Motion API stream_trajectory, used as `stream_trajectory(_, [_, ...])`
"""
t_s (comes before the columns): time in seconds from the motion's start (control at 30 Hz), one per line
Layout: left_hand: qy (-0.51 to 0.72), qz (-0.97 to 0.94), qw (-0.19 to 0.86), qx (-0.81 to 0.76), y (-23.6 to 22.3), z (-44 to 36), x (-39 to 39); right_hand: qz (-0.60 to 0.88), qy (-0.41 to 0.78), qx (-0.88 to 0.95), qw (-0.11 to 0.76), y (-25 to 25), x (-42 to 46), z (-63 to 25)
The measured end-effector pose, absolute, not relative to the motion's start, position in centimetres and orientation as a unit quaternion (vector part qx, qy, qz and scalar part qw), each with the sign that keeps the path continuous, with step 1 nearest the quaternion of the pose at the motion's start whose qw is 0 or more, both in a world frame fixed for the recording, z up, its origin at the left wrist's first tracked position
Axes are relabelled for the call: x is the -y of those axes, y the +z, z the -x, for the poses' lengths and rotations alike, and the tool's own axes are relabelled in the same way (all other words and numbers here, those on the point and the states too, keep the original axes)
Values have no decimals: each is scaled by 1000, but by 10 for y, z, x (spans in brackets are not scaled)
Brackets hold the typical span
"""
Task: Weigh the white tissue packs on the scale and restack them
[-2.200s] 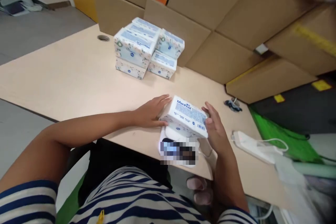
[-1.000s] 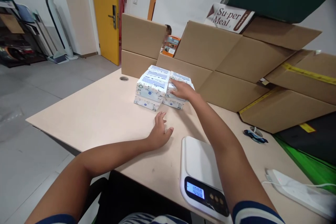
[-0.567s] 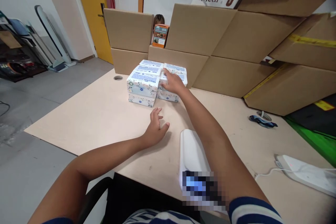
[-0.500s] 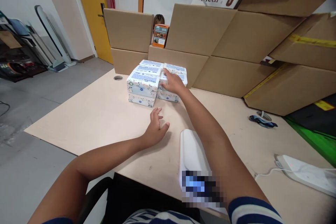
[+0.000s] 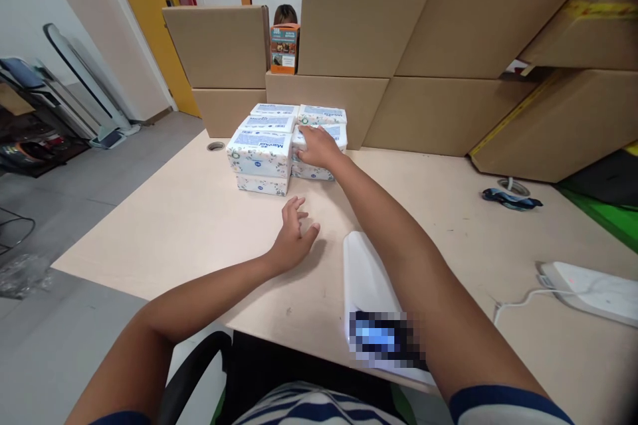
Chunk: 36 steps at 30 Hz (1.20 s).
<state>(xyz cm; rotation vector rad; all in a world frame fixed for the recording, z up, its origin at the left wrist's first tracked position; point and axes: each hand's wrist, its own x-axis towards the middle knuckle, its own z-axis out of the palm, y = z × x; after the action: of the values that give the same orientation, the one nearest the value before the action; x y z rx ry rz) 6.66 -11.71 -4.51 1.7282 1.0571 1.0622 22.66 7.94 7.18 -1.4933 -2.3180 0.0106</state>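
1. Sitting in two side-by-side stacks, the tissue packs (image 5: 259, 163) rest on the table (image 5: 174, 219) before the cardboard boxes (image 5: 326, 86).
2. The right hand (image 5: 319, 147) touches a pack in the right stack, thumb and fingers apart; whether it clamps, I cannot tell.
3. The left hand (image 5: 292, 242) is empty, fingers loosely parted, near the packs.
4. A white scale (image 5: 361, 272) lies partly under the right forearm (image 5: 413, 246).
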Motion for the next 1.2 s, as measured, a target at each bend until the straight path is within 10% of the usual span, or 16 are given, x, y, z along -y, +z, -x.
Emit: stream_trajectory(1.2, [462, -675, 402, -411, -38, -69, 109, 610, -27, 781, 132, 102, -69, -245])
